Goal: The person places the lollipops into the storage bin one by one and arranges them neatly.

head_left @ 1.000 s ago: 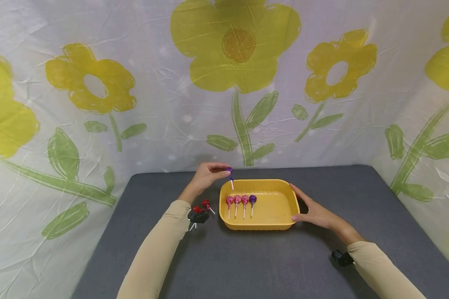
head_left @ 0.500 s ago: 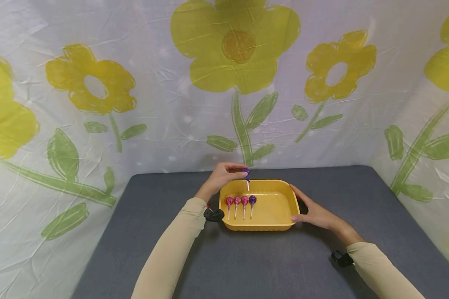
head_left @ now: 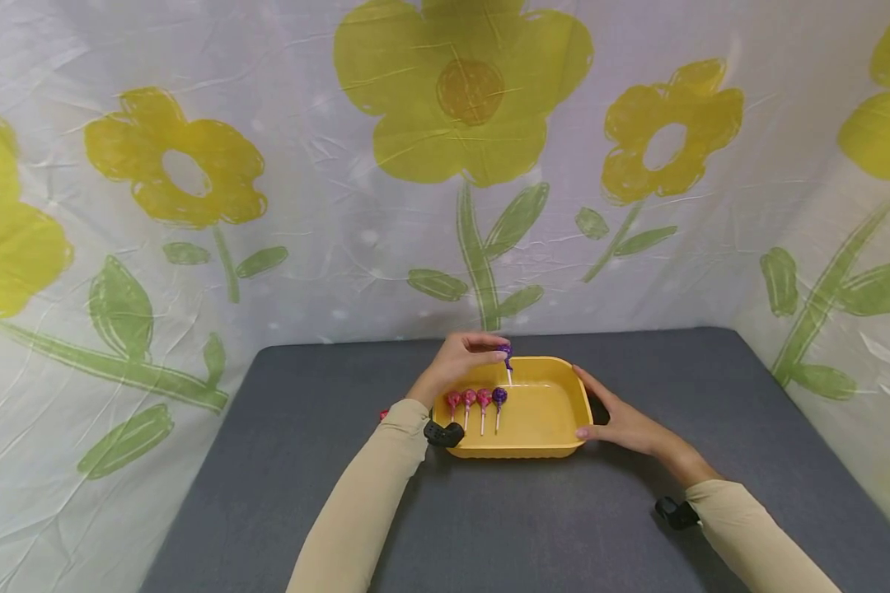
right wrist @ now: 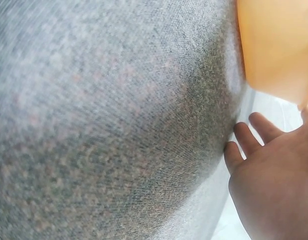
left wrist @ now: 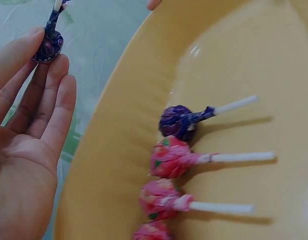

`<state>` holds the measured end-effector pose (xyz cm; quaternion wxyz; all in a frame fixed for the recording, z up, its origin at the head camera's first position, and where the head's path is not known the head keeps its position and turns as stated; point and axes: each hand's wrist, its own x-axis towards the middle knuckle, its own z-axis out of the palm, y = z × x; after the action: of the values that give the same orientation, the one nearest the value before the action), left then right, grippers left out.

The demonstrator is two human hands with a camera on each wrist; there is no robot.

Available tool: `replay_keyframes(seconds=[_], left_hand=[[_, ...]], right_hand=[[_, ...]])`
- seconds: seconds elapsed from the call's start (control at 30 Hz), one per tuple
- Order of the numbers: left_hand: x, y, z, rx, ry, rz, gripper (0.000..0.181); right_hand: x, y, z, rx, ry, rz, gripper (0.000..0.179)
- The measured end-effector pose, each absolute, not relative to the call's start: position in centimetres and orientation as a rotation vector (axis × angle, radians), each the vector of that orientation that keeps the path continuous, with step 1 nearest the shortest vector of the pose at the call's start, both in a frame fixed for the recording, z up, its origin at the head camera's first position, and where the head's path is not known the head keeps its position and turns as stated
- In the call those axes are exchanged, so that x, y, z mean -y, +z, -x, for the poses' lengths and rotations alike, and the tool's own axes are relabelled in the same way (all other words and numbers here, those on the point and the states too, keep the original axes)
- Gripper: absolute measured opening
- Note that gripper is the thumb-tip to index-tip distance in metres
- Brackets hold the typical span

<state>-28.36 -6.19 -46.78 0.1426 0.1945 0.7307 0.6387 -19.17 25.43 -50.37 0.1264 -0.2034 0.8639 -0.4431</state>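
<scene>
My left hand [head_left: 463, 360] pinches a purple-wrapped lollipop [head_left: 508, 354] by its candy head between thumb and fingers, its white stick pointing down over the back of the yellow tray [head_left: 541, 424]. Inside the tray, three pink lollipops [left wrist: 171, 158] and one purple lollipop [left wrist: 177, 122] lie in a row, sticks toward the near side. At the tray's right end, my right hand [head_left: 626, 424] touches the edge with thumb and forefinger spread apart. The other fingers of that hand stay extended beside the tray in the right wrist view.
A bit of a red lollipop [head_left: 383, 415] shows on the grey table [head_left: 534, 527] left of the tray, mostly hidden by the left sleeve [head_left: 371, 494]. A flower-printed curtain [head_left: 326, 247] hangs behind the table. Bare tray floor lies right of the row.
My left hand has carried the purple lollipop rightward from the tray's back left corner and slightly lower, above the back of the tray. The right hand and the tray stay put.
</scene>
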Motion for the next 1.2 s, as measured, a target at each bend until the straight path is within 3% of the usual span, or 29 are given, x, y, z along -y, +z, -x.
replay_keyframes(seconds=[0.77,1.2], left_hand=[[4.8,-49.6,27.2,-2.194,1.704,-0.469,0.031],[4.2,-50.4,27.3,-2.291,1.638,-0.579,0.028]], right_hand=[[-25.2,-50.7,19.3,-2.518,-1.291,0.556,0.106],[-25.3,-50.6,19.3,-2.54,-1.269,0.55,0.106]])
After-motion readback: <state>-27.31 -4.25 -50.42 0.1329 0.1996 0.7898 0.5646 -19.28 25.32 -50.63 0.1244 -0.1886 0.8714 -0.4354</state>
